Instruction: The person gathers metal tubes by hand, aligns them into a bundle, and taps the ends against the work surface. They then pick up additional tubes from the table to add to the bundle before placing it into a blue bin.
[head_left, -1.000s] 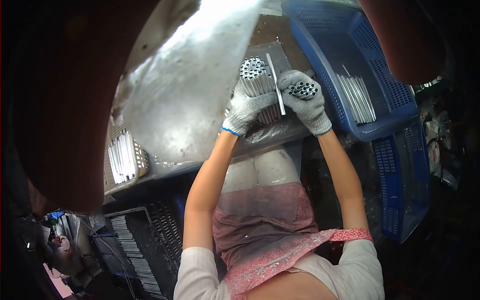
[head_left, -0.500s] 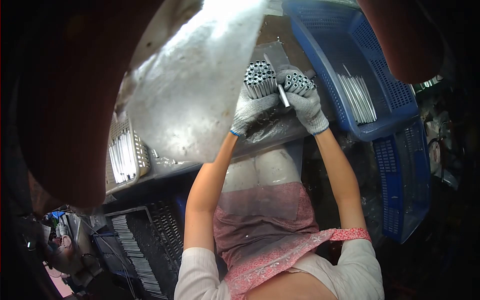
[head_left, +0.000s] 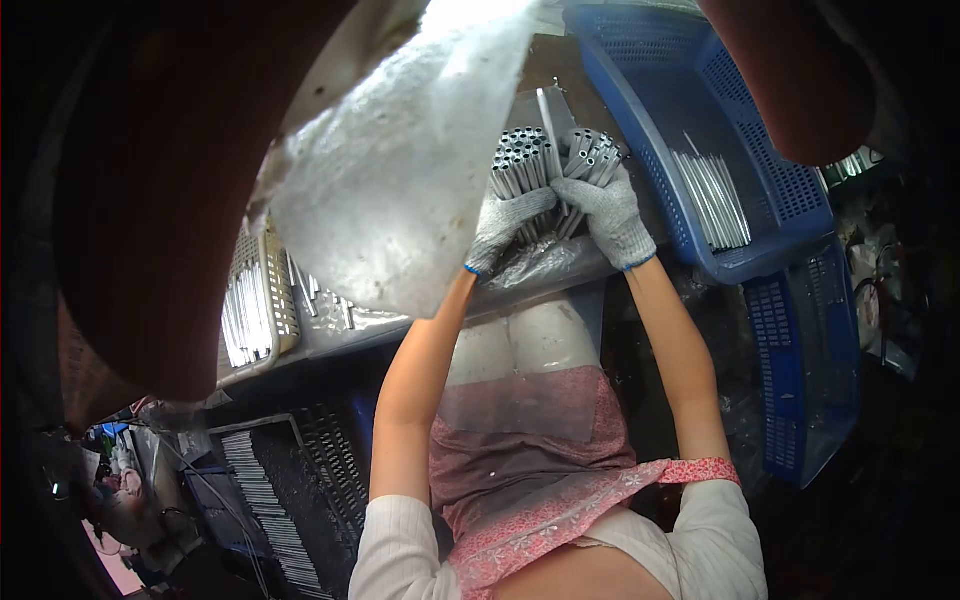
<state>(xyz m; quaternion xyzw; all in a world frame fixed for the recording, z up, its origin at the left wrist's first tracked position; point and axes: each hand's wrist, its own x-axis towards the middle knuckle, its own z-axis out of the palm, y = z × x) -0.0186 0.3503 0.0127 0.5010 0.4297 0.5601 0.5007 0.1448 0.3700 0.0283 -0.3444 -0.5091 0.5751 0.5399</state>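
My left hand [head_left: 507,222], in a grey knit glove, is wrapped round a thick bundle of metal tubes [head_left: 520,165], open ends facing up toward me. Beside it, my right hand [head_left: 610,215], gloved alike, grips a smaller bundle of metal tubes [head_left: 597,155] whose ends fan apart. A single tube [head_left: 546,115] stands out longer between the two bundles, near my right thumb. The lower ends of the tubes show beneath my hands, above crumpled clear plastic [head_left: 545,262] at the bench edge.
A blue basket [head_left: 655,150] at the right holds thin metal rods [head_left: 715,200]. Another blue crate [head_left: 783,380] stands below it. At left, a beige basket [head_left: 287,290] holds more tubes [head_left: 246,310]. A cloudy plastic sheet [head_left: 385,190] hangs in front. A dark tray holds rods [head_left: 270,510] lower left.
The tubes in my right hand have tilted and spread. The single tube between the bundles now points up rather than down toward me. More loose tubes show beside the beige basket.
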